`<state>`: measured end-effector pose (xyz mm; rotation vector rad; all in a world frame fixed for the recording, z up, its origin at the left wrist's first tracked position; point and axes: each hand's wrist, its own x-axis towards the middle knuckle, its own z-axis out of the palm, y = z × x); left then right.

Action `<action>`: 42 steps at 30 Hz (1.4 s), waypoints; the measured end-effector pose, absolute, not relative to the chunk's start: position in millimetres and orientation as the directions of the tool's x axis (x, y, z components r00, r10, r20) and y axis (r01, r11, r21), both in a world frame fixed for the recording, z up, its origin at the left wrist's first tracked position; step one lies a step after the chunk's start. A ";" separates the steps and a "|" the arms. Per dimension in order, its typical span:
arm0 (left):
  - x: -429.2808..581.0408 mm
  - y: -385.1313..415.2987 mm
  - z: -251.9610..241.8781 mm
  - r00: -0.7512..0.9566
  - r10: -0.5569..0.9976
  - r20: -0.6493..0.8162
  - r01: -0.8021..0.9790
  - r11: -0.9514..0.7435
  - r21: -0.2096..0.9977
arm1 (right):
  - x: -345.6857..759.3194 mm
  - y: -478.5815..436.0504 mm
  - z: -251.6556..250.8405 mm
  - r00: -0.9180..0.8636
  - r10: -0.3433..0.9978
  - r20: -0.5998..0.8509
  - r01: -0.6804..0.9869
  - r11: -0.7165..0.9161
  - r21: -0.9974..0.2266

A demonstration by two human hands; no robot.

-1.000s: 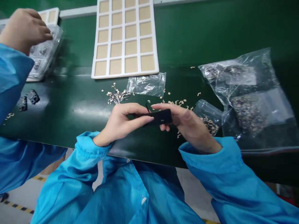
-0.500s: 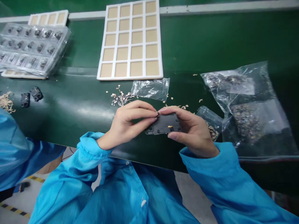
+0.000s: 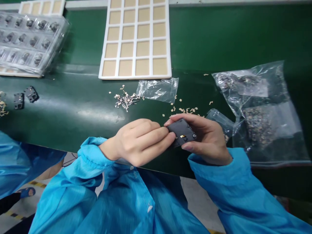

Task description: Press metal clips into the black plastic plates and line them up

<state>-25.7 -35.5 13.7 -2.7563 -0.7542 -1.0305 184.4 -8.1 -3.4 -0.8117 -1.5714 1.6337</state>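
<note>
Blue-cuffed, the left hand (image 3: 138,141) curls its fingers together, tips touching the left end of a black plate (image 3: 179,128); whether they pinch is hidden. Above the table (image 3: 219,39), the right hand (image 3: 210,139) clamps its right side between thumb and fingers.

A white gridded tray (image 3: 135,41) lies at top centre, clear trays (image 3: 54,39) at upper left, a co-worker's sleeve (image 3: 19,164) at lower left.

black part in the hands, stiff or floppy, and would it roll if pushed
The black part is probably stiff: its face looks flat, gripped by the right hand. With that flat face and straight edges, it would likely slide rather than roll.
</note>
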 end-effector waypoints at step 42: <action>-12.5 -35.6 -16.0 0.327 0.725 0.607 0.699 -0.617 0.360 | 169.4 -9.0 -17.4 -0.362 0.914 -0.185 -0.241 -0.284 -0.928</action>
